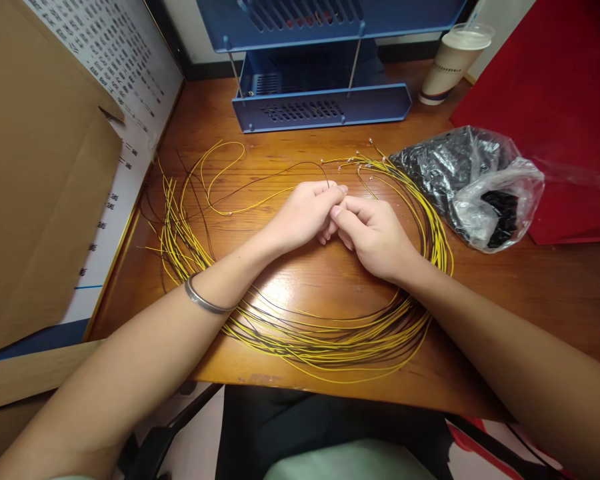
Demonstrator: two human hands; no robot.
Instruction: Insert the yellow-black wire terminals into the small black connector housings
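Head view: both hands are being held together at mid-desk (505, 293), inside a big loop of yellow wires (330, 340) that is lying flat on the wood. The left hand (305, 215) is being kept closed, fingertips pinched on the end of a thin dark wire (260, 183), which is arcing up and away to the left. The right hand (375, 233) is being kept curled, thumb and forefinger pressed against the left fingertips; whether anything small is being gripped there cannot be told. A metal bangle (203, 300) is being worn on the left wrist. Wire ends with bare metal tips (360, 160) are lying just past the hands. A clear plastic bag of small black parts (475, 183) is sitting to the right, near the loop. A blue tray rack (320, 110) and a lidded paper cup (455, 63) are standing at the back edge.
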